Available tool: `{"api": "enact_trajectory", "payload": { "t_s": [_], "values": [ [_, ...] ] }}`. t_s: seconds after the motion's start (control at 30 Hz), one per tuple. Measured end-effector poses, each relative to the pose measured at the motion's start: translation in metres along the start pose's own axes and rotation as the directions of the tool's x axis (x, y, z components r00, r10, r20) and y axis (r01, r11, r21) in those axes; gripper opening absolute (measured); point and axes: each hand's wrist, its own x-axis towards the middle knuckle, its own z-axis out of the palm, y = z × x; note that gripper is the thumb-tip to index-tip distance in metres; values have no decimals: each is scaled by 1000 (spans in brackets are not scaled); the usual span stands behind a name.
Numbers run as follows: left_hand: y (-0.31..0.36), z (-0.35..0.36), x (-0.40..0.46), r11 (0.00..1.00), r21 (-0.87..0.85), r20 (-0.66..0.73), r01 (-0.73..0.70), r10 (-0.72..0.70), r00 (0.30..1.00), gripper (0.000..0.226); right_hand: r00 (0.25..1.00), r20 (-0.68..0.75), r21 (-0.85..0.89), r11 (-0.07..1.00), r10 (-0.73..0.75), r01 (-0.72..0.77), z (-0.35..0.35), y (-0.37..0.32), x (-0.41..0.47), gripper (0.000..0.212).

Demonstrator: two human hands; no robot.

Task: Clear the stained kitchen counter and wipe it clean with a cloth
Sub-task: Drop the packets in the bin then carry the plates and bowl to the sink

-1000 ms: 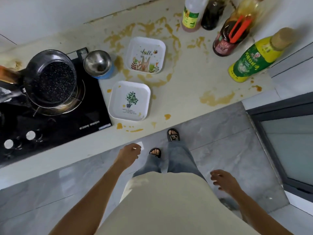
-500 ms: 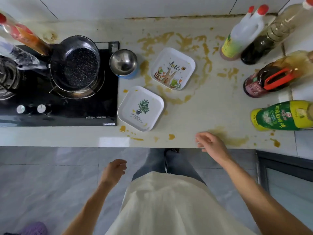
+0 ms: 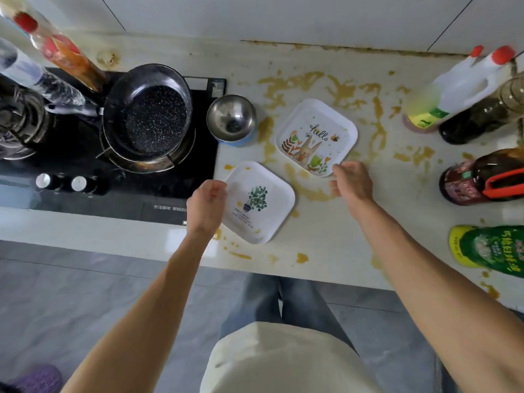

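the pale stone desk smeared with yellow-brown stains carries two square white plastic plates, each turned corner-on to the person like a diamond: the plant-print plate near the front edge, the rabbit-print plate behind it. half a second ago both hands hung back, but now the left hand touches the plant plate's left corner with loosely curled fingers, and the right hand reaches the rabbit plate's near corner, fingers relaxed, gripping nothing

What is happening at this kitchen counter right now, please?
A person stands at the stained cream counter, reaching for two square white plates. The left hand is at the edge of the potted-plant plate; the right hand touches the corner of the rabbit "hello" plate. Both plates lie flat, and yellow-brown stains remain unwiped.
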Motion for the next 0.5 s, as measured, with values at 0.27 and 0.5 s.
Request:
{"api": "enact_trajectory", "payload": {
  "t_s": [0.27, 0.5],
  "values": [
    [6, 24, 34, 970, 221, -47, -106, 119, 992, 31, 992, -120, -258, 966, -30, -2, 17, -10, 36, 45],
    [1, 28, 40, 904, 405, -11, -136, 153, 988, 24, 983, -179, -322, 947, -44, -17, 24, -16, 41, 36]
  ]
}}
